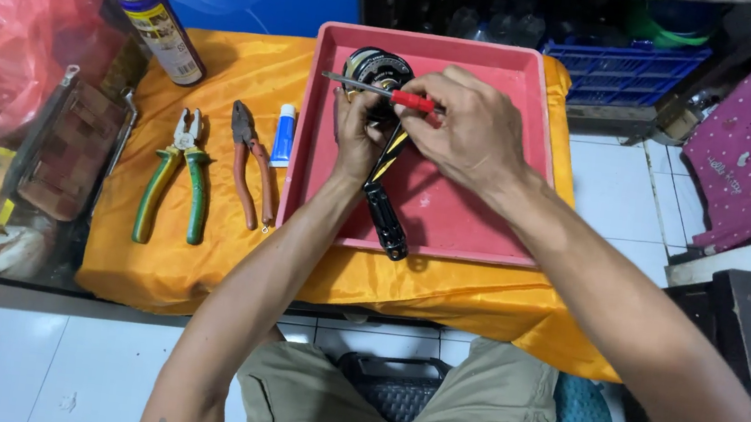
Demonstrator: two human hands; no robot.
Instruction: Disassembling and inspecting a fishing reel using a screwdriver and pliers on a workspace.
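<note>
Both hands work over the red tray (515, 161) on the orange-draped tabletop (197, 265): left hand (358, 134) wrapped around a black fishing reel (379, 70), right hand (467, 127) fingers pinching a red-handled screwdriver (381, 90). Left of the tray's edge lie a red-capped spray can (153, 17), green pliers (175, 175), brown pliers (250, 167) and a small blue-and-white tube (284, 135), with bare cloth toward the near edge.

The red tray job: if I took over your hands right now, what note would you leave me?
Left hand: holds the black reel-like part steady over the red tray; its black-and-yellow handle hangs toward the tray's front edge.
Right hand: holds the red-handled screwdriver, tip at the part.
Done: can't tell.
Left: the screwdriver work at the part.
Nearby on the yellow cloth: green pliers, brown pliers, small blue tube, spray can.
</note>
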